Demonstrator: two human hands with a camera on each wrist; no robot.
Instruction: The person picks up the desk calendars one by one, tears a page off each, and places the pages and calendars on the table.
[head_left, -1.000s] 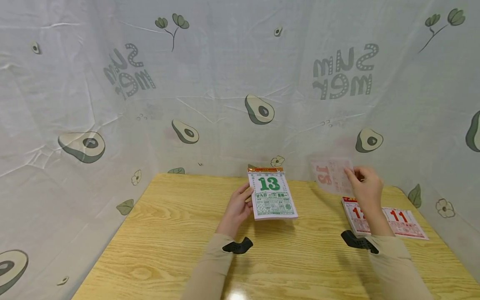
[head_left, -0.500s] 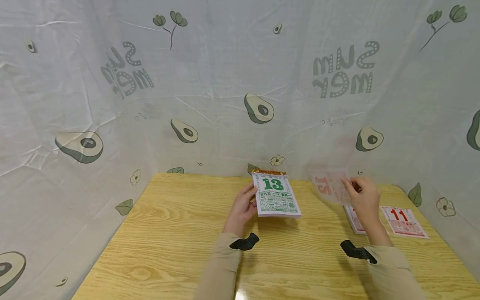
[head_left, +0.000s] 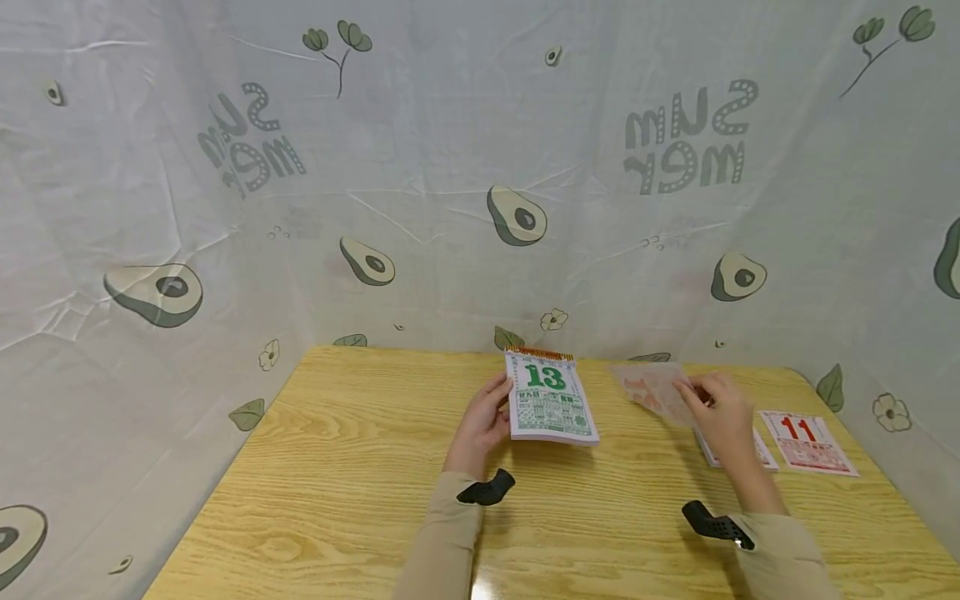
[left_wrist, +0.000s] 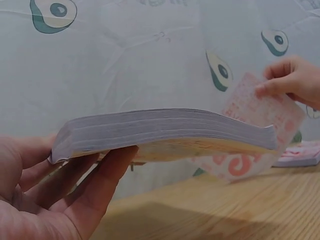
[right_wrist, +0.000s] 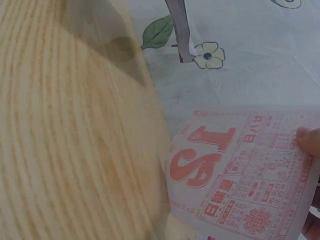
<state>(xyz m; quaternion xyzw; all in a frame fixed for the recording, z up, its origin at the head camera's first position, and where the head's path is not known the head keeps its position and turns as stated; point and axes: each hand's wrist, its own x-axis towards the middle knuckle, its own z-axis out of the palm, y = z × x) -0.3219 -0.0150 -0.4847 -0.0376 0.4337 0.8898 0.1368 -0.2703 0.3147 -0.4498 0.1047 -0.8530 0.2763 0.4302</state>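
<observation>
**Hands at the calendar pad and torn sheet**

Left hand [head_left: 483, 421]: grips the left edge of the pad [head_left: 551, 406]. The fingers [left_wrist: 95, 187] curl under the pad; the palm sits at its side. The pad is a thick block of sheets, raised clear of the table [head_left: 337, 467], its near end higher than the wood below. The top sheet shows a green "13". An orange binding strip runs along the far edge.

Right hand [head_left: 723, 415]: pinches a single loose sheet [head_left: 652, 390] at one edge, fingertip [right_wrist: 309, 141] on the paper. The sheet is thin and translucent, printed in red with "12". It is held in the air, tilted, just right of the pad and not touching it. In the right wrist view, the sheet hangs above the table edge, with the printed cloth [head_left: 450, 167] behind it.

Other items: a sheet marked "11" [head_left: 806, 442] lies flat on the table at the right. Between it and the right hand lies another red-printed sheet [head_left: 761, 454], mostly hidden by the hand. Cloth with avocado prints encloses the table on three sides. A black strap [head_left: 486, 490] sits at each wrist, over beige sleeves.
</observation>
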